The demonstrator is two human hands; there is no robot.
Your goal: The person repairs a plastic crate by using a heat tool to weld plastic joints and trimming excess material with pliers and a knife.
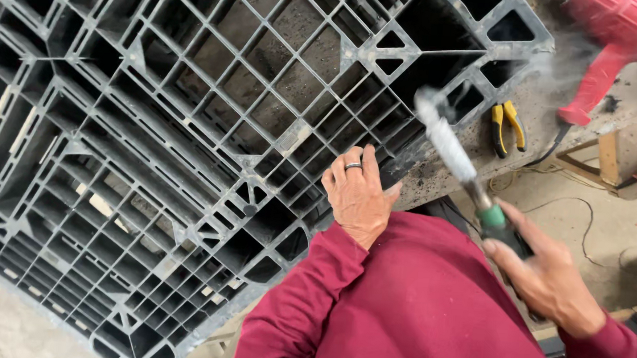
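A large black plastic pallet (162,120) lies tilted over a dusty workbench, its grid of ribs facing me. My left hand (358,192), with a ring on one finger, rests on the pallet's near edge and steadies it. My right hand (546,274) grips the dark handle of a tool with a green collar and a silvery, smoking blade (447,142). The blade's tip is at the pallet's right edge, and thin smoke rises there. Both sleeves are dark red.
A red heat gun (616,42) lies on the bench at the top right with its cord trailing. Yellow-handled pliers (509,125) sit beside the pallet's corner. Wires run over the concrete floor at right, near a wooden frame (603,161).
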